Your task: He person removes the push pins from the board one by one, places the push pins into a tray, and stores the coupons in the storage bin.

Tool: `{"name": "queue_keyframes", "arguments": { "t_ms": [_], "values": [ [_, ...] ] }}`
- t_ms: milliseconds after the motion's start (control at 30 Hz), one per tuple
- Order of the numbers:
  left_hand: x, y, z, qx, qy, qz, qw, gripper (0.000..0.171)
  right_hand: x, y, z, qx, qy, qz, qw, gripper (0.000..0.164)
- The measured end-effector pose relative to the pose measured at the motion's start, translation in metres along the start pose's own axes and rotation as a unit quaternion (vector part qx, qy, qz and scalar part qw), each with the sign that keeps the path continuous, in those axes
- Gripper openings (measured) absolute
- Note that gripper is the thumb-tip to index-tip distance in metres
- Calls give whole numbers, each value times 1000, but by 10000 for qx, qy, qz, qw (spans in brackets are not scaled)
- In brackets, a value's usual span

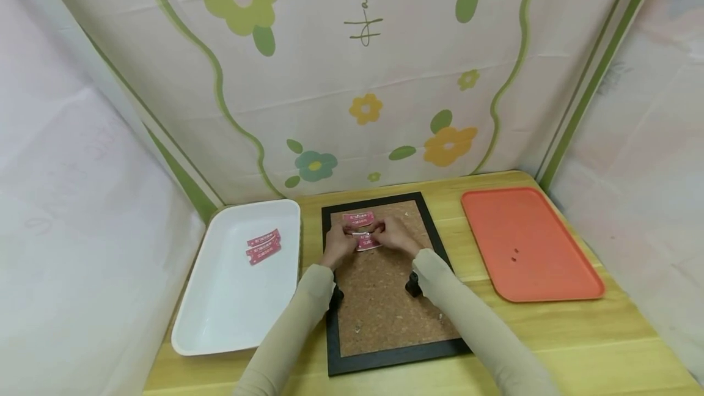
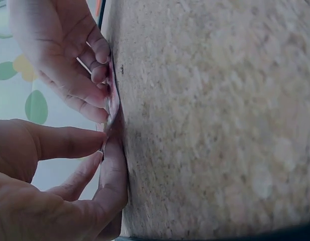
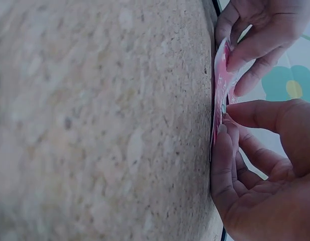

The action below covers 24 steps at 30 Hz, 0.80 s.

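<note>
Over the upper part of the cork board, a pink ticket with white lettering lies between both hands. My left hand pinches its left end between thumb and fingers. At its right end, my right hand grips it between thumb and index finger. The ticket bows a little in the right wrist view, with a small pale glint beside the right thumb. A second pink ticket lies flat on the board just beyond the hands.
On the left, a white tray holds two more pink tickets. A red tray on the right has several tiny dark pieces in it. The board's black frame rests on the wooden table; a floral curtain hangs behind.
</note>
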<state>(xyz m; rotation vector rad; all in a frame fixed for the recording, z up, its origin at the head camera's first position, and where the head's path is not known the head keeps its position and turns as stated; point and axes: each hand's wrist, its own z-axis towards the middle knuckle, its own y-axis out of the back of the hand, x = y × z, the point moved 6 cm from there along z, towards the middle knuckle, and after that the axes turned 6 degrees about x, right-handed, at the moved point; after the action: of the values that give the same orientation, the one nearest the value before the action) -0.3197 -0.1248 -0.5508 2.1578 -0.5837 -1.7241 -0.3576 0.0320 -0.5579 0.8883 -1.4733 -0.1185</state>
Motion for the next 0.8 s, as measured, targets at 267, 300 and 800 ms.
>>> {"name": "queue_keyframes", "arguments": {
  "t_ms": [267, 300, 800],
  "values": [
    [0, 2, 1, -173, -110, -11, 9998, 33, -2, -1, 3, -170, -194, 59, 9996, 15],
    [0, 2, 0, -206, -114, -16, 9997, 33, -2, -1, 3, -188, -218, 77, 9996, 15],
    [3, 3, 0, -540, -153, 20, 9984, 26, -6, -4, 6, -356, -407, 167, 9984, 12]
  ]
}}
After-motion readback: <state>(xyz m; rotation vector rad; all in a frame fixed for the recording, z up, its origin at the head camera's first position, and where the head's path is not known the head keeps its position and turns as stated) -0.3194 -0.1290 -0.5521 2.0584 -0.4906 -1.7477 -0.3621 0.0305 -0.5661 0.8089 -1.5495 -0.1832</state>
